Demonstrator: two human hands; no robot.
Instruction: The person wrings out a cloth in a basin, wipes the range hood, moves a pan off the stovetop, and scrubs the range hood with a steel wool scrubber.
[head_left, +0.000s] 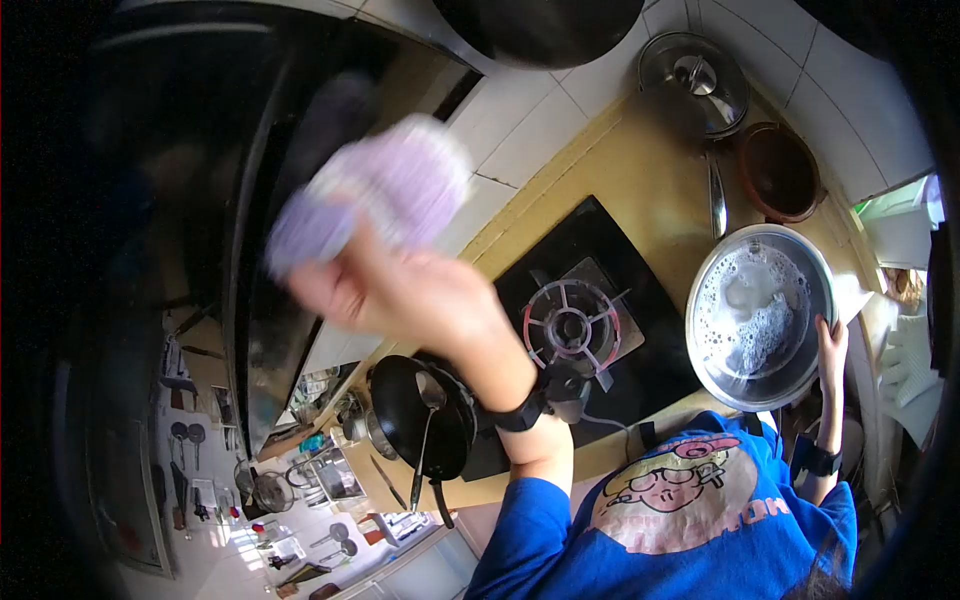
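My left hand (385,290), smeared by motion, is raised in front of a tall dark glossy panel (270,130). It is closed on a bunched lilac and white cloth (400,180), which overlaps the panel's edge in this view. On the right, my right hand (832,345) grips the rim of a round metal basin (702,375). Soapy water (755,310) with white suds lies in the basin. Between my arms sits a black gas stove (650,340) with a round burner grate (571,328).
A black frying pan (450,445) with a metal spoon (428,420) stands left of the stove. Behind the basin are a brown clay pot (778,172) and a glass lid (692,75). A dark wok (540,25) hangs by the tiled wall. Utensils (188,440) hang lower left.
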